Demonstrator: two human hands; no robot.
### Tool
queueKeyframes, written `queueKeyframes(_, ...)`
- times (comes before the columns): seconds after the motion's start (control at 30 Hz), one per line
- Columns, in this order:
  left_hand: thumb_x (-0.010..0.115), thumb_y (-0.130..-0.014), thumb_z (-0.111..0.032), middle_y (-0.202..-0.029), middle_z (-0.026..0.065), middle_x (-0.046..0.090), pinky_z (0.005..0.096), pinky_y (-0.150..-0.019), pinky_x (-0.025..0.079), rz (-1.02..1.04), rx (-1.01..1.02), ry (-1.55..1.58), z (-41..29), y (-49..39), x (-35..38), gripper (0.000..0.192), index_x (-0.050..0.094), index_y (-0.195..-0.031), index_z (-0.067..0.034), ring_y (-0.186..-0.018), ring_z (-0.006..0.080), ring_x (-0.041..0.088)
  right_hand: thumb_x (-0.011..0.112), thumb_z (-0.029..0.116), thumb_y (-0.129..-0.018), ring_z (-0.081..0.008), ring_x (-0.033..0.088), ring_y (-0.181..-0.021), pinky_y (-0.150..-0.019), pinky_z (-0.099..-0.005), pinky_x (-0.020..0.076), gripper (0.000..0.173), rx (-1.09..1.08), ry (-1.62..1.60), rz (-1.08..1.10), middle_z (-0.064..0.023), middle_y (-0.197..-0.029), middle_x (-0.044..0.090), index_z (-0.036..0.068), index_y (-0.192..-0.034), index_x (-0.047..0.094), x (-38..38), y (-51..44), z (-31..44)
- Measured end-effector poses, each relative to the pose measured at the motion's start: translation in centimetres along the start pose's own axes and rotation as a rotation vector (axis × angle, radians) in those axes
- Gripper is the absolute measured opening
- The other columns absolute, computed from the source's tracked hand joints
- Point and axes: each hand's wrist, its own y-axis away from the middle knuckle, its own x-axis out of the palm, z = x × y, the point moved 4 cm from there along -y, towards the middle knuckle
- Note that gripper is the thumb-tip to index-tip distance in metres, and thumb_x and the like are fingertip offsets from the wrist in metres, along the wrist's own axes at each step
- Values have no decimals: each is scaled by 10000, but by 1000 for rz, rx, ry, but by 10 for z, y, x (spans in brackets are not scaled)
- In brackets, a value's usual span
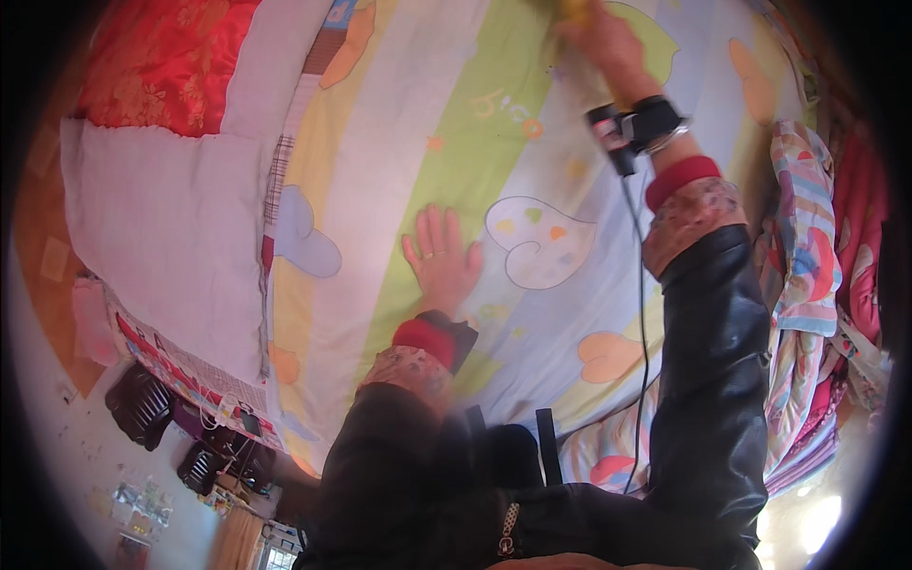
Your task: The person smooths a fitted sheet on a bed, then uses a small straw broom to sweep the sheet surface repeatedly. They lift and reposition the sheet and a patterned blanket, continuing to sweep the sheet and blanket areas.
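Note:
A bed sheet [370, 164] with wide pastel stripes, hearts and letters spreads out in front of me. My left hand [445, 260] presses flat on its green stripe, palm down with fingers apart, and a ring shows on one finger. Up at the top edge, my right hand [605, 43] grips a yellow tool [574, 10] over the sheet. The tool is blurred and partly cut off, so its kind is unclear. Strapped at my right wrist is a black device [613, 139], from which a cable [645, 313] runs down towards my body.
White padded bedding [171, 235] and a red satin quilt [167, 64] lie along the left. On the right are a patterned pillow [805, 228] and heaped pink bedding [858, 235]. Black slatted baskets [142, 406] and a phone [251, 423] appear at lower left.

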Motion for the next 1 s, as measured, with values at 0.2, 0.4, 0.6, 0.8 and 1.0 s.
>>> queueKeyframes(0.2,532,-782,-390,-1443,185,208,549,-1018,89,-17,9,225,3,-1,7,728,278,-1368,-42,-1331,333,194,525,293,-820,-315,609,-734,-570,-415,487,494,-939,24,516,-125,-789,578,183,-1279,378,120,200,24)
queueKeyframes(0.4,537,-786,-374,-1429,170,250,560,-1004,124,-13,16,4,1,1,2,699,299,-1356,-46,-1319,337,221,656,317,-741,-328,611,-795,-670,-379,489,626,-373,-336,-40,-136,-922,612,138,-1283,399,43,156,-43)
queueKeyframes(0.6,540,-782,-368,-1425,173,256,560,-1004,119,-18,26,13,2,0,-1,678,333,-1339,-42,-1313,339,229,620,339,-751,-359,550,-907,-754,-437,446,475,-104,-19,-607,-183,-977,566,15,-1059,458,2,19,-54)
queueKeyframes(0.8,538,-779,-356,-1415,182,262,566,-997,114,58,-2,39,-1,-3,-4,671,334,-1333,-38,-1298,347,245,612,300,-757,-373,524,-866,-725,-462,433,414,-118,203,-720,-185,-911,534,10,-986,424,36,-14,-55)
queueKeyframes(1.0,647,-724,-234,-1179,141,504,477,-930,306,30,-4,346,7,-42,-49,421,542,-1093,-61,-1107,308,445,625,253,-746,-313,515,-914,-746,-413,427,435,-94,229,-592,-143,-937,527,8,-1045,425,28,-19,-51)
